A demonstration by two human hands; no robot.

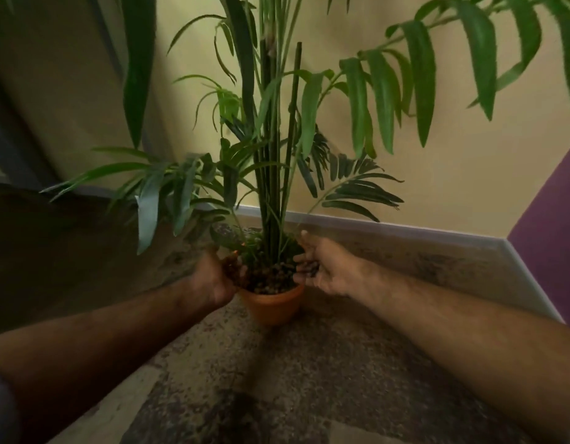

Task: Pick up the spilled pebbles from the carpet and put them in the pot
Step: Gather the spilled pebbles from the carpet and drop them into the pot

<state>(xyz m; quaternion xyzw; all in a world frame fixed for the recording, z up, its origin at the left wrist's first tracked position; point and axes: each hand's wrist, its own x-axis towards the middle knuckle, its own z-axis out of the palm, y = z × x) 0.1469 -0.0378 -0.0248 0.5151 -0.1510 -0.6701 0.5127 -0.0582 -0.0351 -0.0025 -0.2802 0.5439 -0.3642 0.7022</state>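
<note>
A terracotta pot [274, 306] stands on the speckled carpet [309, 363] with a tall green plant in it. Brown pebbles [271, 278] fill its top around the stems. My left hand [216, 278] is cupped at the pot's left rim, tilted inward, with brown pebbles lying against its fingers. My right hand [325, 267] is cupped at the right rim, palm turned toward the plant, and dark pebbles rest in the palm. Both hands sit just above the rim. The image is blurred, so I cannot make out single pebbles on the carpet.
The plant's stems and long leaves [277, 139] hang over and around the pot. A yellow wall with a pale skirting board [405, 232] runs close behind. A purple wall [553, 238] is at the right, dark furniture [37, 235] at the left.
</note>
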